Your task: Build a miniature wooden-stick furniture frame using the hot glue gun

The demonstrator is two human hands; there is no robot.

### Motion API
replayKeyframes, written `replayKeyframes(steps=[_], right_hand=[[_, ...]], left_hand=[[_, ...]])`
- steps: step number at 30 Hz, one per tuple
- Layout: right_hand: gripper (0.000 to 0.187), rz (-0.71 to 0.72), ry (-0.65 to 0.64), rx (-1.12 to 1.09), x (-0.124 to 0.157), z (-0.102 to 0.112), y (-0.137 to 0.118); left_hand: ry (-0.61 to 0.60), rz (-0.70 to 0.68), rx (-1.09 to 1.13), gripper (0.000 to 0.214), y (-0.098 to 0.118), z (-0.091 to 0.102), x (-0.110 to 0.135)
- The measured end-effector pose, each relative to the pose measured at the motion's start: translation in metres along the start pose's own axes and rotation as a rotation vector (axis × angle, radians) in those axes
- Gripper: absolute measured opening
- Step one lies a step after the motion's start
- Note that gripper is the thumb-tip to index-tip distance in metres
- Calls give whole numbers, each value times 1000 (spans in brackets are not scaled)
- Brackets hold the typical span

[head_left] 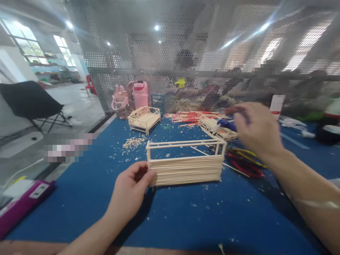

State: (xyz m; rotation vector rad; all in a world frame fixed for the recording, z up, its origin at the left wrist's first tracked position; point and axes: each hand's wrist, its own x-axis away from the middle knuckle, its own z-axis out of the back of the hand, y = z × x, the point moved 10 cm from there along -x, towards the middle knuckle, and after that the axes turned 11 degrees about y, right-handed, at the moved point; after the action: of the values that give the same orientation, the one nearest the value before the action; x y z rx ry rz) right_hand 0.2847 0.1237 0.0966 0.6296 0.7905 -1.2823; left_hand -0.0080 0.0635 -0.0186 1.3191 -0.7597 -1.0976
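My left hand (132, 187) pinches the left end of a small box-like frame (186, 170) built from thin wooden sticks. The frame's lower front is a solid wall of stacked sticks, with an open rail above. It stands tilted on the blue table mat. My right hand (256, 129), blurred by motion, is raised behind and to the right of the frame. Its fingers curl around a dark blue tool (227, 124) whose kind is too smeared to name. Under that tool lies a flat stick-built piece (212, 126).
A finished stick-built bench (145, 120) stands at back left, beside stick offcuts (134, 142). Red-tipped sticks (186, 117) lie at the back. Red and yellow handles (247, 163) are right of the frame. A pink bottle (140, 95) and purple power strip (29, 202) sit left.
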Motion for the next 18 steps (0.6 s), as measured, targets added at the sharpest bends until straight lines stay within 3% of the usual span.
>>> replayKeyframes(steps=[1, 2, 4, 5, 6, 9, 13, 18], right_hand=[[37, 18, 127, -52, 12, 28, -16], [29, 164, 289, -226, 28, 59, -45], [25, 578, 193, -486, 69, 78, -111], [27, 701, 120, -548, 86, 78, -133], [27, 707, 144, -581, 92, 78, -144], [28, 610, 161, -587, 88, 55, -159], [28, 488, 77, -606, 75, 21, -165], [28, 411, 8, -616, 73, 12, -165]], left_hand=[[-2, 2, 9, 26, 0, -1, 1], [-3, 2, 18, 24, -1, -2, 2], [-8, -4, 35, 21, -1, -3, 4], [-14, -10, 47, 20, -1, -4, 5], [-24, -16, 60, 19, -1, -6, 6], [-64, -21, 98, 16, -3, -10, 8], [-89, -19, 87, 14, -5, -13, 11], [-91, -35, 40, 12, -2, -13, 12]])
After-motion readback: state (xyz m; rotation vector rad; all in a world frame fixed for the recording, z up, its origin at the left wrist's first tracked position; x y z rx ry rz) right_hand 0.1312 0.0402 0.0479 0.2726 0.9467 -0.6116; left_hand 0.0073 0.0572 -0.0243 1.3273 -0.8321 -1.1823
